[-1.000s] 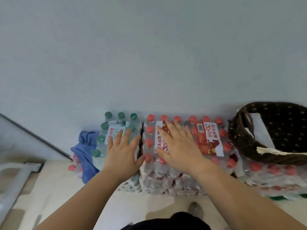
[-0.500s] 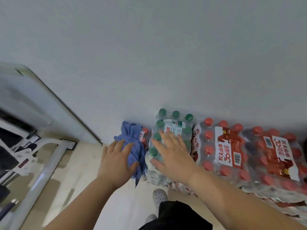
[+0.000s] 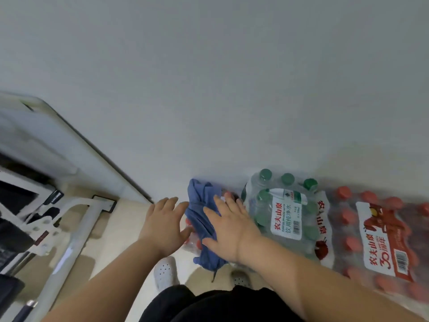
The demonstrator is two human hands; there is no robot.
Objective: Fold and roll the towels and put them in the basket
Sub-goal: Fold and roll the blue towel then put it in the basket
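A crumpled blue towel (image 3: 201, 205) lies draped over a low pack of red-capped bottles against the wall, left of the green-capped pack. My right hand (image 3: 228, 228) is spread flat with straight fingers over the towel's right side. My left hand (image 3: 163, 223) hovers open just left of the towel, its thumb near the towel's edge. Neither hand holds anything. The basket is out of view.
A shrink-wrapped pack of green-capped water bottles (image 3: 282, 205) and packs of red-capped bottles (image 3: 376, 235) line the wall on the right. A white metal frame (image 3: 67, 228) stands on the beige floor at left. My shoes (image 3: 163, 271) are below the hands.
The view has swung left, so the basket left the frame. Both hands moved left from the bottle packs; the right hand went from the green-capped pack onto the blue towel.
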